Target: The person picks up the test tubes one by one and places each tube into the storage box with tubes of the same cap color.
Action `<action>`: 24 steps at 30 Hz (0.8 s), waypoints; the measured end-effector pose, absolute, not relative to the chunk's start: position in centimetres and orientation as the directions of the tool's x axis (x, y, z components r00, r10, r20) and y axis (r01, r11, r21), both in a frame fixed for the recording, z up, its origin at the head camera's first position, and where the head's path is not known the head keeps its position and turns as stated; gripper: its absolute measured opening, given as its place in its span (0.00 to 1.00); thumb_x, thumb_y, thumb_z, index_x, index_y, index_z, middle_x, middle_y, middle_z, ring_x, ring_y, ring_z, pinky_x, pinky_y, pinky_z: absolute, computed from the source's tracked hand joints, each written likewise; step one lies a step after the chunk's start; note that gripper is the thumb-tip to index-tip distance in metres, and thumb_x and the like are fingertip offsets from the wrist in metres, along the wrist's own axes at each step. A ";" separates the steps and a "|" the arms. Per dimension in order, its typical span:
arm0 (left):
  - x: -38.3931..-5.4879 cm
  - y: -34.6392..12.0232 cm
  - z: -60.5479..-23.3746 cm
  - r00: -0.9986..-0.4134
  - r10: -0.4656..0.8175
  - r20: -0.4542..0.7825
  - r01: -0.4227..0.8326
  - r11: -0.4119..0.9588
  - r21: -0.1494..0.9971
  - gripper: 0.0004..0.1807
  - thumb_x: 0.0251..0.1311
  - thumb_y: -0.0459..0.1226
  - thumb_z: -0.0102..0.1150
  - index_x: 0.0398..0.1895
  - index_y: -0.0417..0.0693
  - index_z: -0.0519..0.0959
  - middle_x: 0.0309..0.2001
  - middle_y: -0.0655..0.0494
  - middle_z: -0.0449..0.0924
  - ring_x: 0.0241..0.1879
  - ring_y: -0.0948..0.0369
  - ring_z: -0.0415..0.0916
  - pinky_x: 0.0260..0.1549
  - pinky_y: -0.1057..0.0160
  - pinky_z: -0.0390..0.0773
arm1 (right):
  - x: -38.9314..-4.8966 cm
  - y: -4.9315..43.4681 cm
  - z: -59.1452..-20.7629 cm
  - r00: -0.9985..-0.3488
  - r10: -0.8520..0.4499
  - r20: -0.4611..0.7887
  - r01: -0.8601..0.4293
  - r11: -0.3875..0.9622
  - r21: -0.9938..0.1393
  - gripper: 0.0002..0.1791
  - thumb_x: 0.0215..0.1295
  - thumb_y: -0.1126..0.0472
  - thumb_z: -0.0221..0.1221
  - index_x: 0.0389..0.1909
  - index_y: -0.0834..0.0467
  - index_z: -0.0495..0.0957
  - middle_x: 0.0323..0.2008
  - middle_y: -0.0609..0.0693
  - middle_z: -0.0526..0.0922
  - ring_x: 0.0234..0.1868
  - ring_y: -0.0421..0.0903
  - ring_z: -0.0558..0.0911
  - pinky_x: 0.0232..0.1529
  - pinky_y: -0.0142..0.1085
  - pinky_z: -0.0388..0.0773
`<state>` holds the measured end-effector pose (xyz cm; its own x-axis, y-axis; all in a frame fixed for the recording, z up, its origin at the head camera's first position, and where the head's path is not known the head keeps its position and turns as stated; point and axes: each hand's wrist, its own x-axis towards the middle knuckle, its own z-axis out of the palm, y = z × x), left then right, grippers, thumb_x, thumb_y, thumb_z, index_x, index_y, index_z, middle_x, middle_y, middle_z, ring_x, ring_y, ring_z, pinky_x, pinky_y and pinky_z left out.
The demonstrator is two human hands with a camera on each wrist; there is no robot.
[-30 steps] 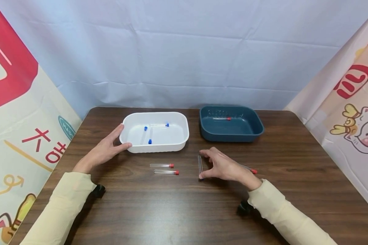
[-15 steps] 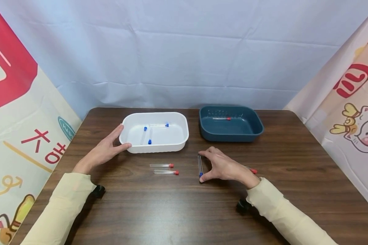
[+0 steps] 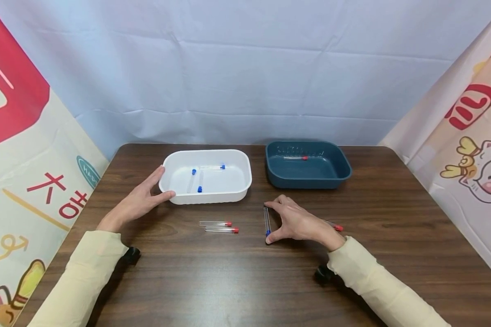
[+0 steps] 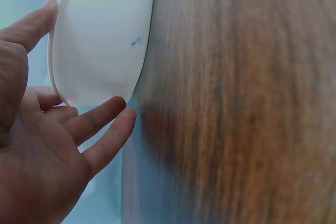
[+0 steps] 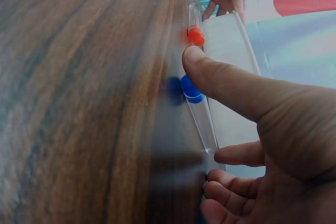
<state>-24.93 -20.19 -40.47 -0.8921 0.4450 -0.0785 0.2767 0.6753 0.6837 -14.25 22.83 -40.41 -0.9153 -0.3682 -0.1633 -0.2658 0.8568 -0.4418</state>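
Observation:
At the left end of the white tray (image 3: 206, 199), my left hand (image 3: 137, 202) rests with thumb and fingers spread against its wall. In the left wrist view the left hand (image 4: 52, 129) shows fairly straight fingers at the tray's end. My right hand (image 3: 296, 220) pinches a clear test tube (image 3: 267, 220) lengthwise, low over the table, with the thumb at its blue cap (image 5: 192, 90) and the index finger at the rounded end. Two red-capped test tubes (image 3: 222, 230) lie side by side left of it. Another red-capped tube (image 3: 336, 226) lies partly hidden behind the right wrist.
Inside the white tray lie blue-capped test tubes (image 3: 212, 167). A dark teal tray (image 3: 308, 183) stands at the back right with a red-capped tube (image 3: 296, 158) in it. The wooden table (image 3: 212, 281) ends at a pale cloth backdrop (image 3: 249, 81).
My right thumb has shifted slightly toward the front, and the blue cap has come into sight beside it. One red-capped tube has rolled slightly toward its neighbour. The left hand stays put.

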 end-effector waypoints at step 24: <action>-25.2 -20.4 -41.0 -0.889 0.455 -0.059 0.295 0.666 0.685 0.57 0.69 0.63 0.58 0.85 0.50 0.36 0.84 0.51 0.33 0.82 0.48 0.35 0.74 0.36 0.46 | -14.3 22.3 -40.5 -0.909 -0.388 -0.152 -0.297 0.860 -0.415 0.52 0.48 0.46 0.81 0.71 0.64 0.71 0.54 0.55 0.72 0.52 0.49 0.72 0.57 0.45 0.75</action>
